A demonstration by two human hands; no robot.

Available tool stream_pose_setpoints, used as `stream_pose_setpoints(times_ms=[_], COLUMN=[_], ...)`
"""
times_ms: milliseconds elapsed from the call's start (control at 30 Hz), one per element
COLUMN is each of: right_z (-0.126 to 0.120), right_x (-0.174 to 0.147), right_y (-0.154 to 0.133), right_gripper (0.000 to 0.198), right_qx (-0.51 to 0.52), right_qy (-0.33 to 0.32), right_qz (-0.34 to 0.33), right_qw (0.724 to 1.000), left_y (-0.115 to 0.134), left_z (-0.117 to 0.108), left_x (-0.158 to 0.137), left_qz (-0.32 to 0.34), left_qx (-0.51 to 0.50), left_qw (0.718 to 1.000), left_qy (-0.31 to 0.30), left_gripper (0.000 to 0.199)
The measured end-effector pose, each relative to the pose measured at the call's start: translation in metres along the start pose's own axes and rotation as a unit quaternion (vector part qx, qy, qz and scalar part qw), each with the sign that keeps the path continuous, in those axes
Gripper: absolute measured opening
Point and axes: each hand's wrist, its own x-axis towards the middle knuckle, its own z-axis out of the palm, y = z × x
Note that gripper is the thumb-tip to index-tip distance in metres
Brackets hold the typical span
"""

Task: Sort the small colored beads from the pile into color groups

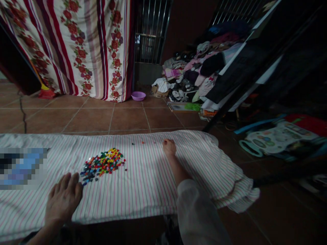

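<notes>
From the head view, we look down on a surface draped in a striped cloth (145, 180). Left of its middle we see a heap of small coloured pieces (104, 163), spread loosely, with blues and blacks towards the near left and yellows and reds towards the far right. Our left hand (63, 195) lies palm down just beside the heap's near left end, its fingers outstretched and released. Our right hand (170, 148) is over the far right part of the cloth; its fingers curl inward, and we cannot tell whether they grasp anything. Between it and the heap, near the far edge, we find a dark piece (133, 144), an orange piece (143, 142) and a pale piece (154, 142), spaced apart in a row. Beyond, on the tiled floor (127, 117), a purple basin (138, 97) sits beside a flowered curtain (89, 44).
</notes>
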Motion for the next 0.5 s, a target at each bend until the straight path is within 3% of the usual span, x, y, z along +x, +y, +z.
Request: stream_pose_setpoints(times_ms=[267, 500], right_z=[0.001, -0.013], right_x=[0.001, 0.0], right_y=[0.002, 0.009], right_gripper=[0.029, 0.03], right_qx=[0.02, 0.108], right_qy=[0.008, 0.018], right_qz=[-0.009, 0.016], right_qw=[1.0, 0.994], left_y=[0.006, 0.008], left_z=[0.007, 0.0], left_x=[0.0, 0.0], left_qz=[-0.032, -0.025], left_qx=[0.042, -0.002], left_qw=[0.998, 1.0], left_qy=[0.015, 0.007], left_gripper=[0.05, 0.048])
